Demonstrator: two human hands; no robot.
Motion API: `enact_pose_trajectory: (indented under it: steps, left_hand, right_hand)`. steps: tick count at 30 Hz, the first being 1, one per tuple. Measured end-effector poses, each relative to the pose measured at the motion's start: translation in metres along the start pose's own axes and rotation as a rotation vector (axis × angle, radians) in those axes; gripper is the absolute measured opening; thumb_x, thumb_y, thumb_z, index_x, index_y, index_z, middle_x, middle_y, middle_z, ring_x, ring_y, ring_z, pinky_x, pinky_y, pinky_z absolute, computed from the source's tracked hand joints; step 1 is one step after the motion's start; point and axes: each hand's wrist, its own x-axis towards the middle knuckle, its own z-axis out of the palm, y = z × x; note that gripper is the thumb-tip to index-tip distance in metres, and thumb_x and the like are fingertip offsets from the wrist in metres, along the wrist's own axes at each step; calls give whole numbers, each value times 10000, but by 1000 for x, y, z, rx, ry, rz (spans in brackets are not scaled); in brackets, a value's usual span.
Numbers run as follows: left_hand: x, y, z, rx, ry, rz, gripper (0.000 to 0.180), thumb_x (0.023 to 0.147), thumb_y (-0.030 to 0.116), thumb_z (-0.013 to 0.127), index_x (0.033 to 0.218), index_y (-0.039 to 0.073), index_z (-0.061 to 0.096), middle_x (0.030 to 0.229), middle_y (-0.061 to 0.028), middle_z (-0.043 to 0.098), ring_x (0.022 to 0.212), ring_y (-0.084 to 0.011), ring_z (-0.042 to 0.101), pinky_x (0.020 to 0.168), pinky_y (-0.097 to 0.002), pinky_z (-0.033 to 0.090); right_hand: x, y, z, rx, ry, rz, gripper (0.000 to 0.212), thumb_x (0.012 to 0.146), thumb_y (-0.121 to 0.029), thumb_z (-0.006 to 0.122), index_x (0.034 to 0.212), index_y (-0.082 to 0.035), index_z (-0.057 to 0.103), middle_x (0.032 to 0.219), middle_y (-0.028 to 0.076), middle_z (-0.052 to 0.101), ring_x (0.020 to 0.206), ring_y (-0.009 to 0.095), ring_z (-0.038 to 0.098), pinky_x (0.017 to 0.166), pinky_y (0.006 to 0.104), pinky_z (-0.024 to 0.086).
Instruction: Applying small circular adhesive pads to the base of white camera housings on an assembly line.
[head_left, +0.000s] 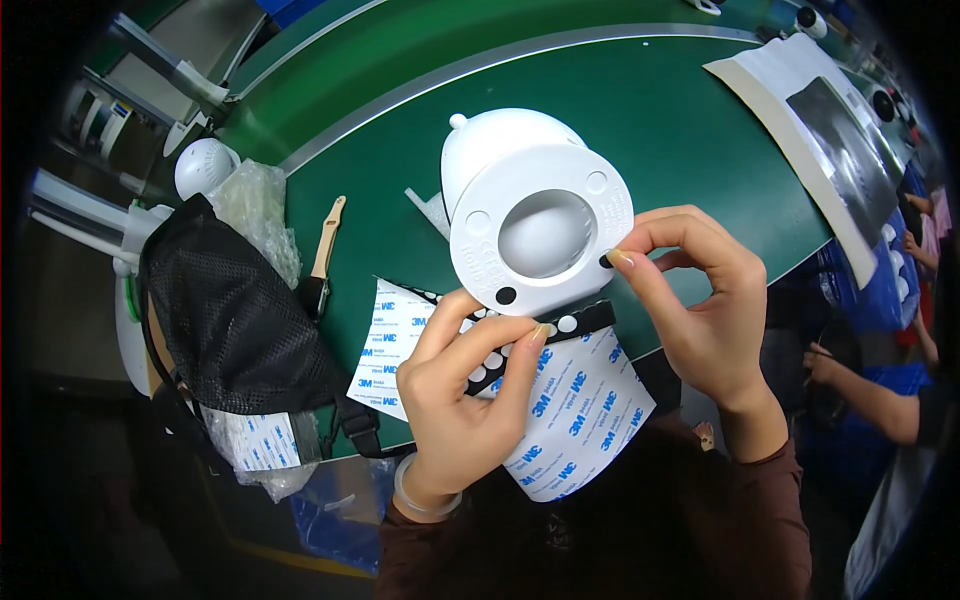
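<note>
A white rounded plastic housing (500, 142) lies tipped on the green table, its ring-shaped base (478, 250) facing me. One black round pad (506, 296) sits in a recess at the base's lower left; two upper recesses are bare. My right hand (705, 300) pinches a small black pad (606, 260) between thumb and forefinger at the base's right edge. Whether that pad touches the recess, I cannot tell. My left hand (470, 390) is closed on a sheet of black adhesive pads (596, 318), with white backing printed in blue, just below the base.
A brush with a wooden handle (329, 238) and a black mesh bag (230, 310) lie at left. Behind them are clear plastic wrap (258, 215) and a white ball-shaped part (205, 167). A curled sheet (770, 100) lies far right. Another person's arm (870, 395) shows at right.
</note>
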Motion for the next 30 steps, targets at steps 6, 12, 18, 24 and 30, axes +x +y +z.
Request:
enact_pose_trajectory:
  steps: [6,12,18,24,30]
  left_hand:
    - [2,-5,0,-39,-9,35,83,697,-27,656,779,-25,644,842,-117,597,672,-155,594,559,-210,430]
    - [-13,5,-17,87,122,75,128,631,-44,668,750,2,661,931,-122,593,461,-59,462,469,-183,374]
    - [-8,18,-23,10,-66,88,189,620,-52,662,802,-2,663,888,-118,606,562,-136,583,502,-212,422]
    - [-3,32,-22,72,-125,55,161,622,-37,660,780,-10,650,667,-98,622,535,-184,596,497,-239,439]
    - [1,29,-20,35,-140,81,119,625,-38,657,740,-15,642,636,-99,614,511,-175,589,474,-230,425]
  right_hand:
    - [2,6,8,53,66,-2,117,720,-8,660,783,-15,562,736,52,619,654,112,597,538,197,466]
    - [-1,6,-4,152,274,-44,264,794,10,568,1048,14,495,843,92,630,730,150,620,584,200,477]
    - [-12,-23,-17,104,-338,-162,195,688,8,659,879,-3,623,730,102,608,627,215,597,548,269,461]
    - [-14,-21,-13,60,-265,-262,181,660,8,668,836,-10,630,715,91,596,610,218,581,522,271,462]
    - [-10,-18,-15,-86,-127,-513,218,568,-14,677,778,-28,620,732,57,579,632,196,563,511,267,465]
